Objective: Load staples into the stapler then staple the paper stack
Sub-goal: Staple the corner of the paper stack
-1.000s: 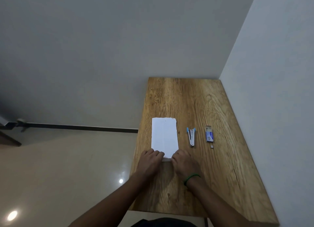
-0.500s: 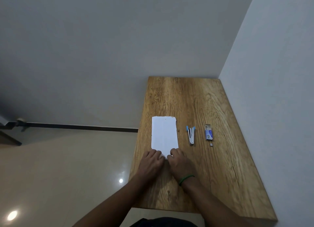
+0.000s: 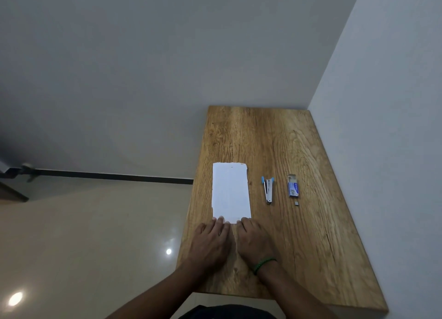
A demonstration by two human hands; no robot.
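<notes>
One wooden desk (image 3: 311,259) is observed, set into a room corner. One white paper stack (image 3: 230,192) lies flat at its left side. One stapler (image 3: 268,190) with blue tips lies to the right of the stack, apart from it. One staple box (image 3: 293,186) lies further right, its far end open; contents cannot be made out. One small staple strip (image 3: 296,203) lies just near of the box. The left hand (image 3: 211,243) and right hand (image 3: 254,242) are laid flat, fingers released, fingertips touching the stack's near edge, nothing grasped. One green wristband (image 3: 263,264) is worn on the right wrist.
</notes>
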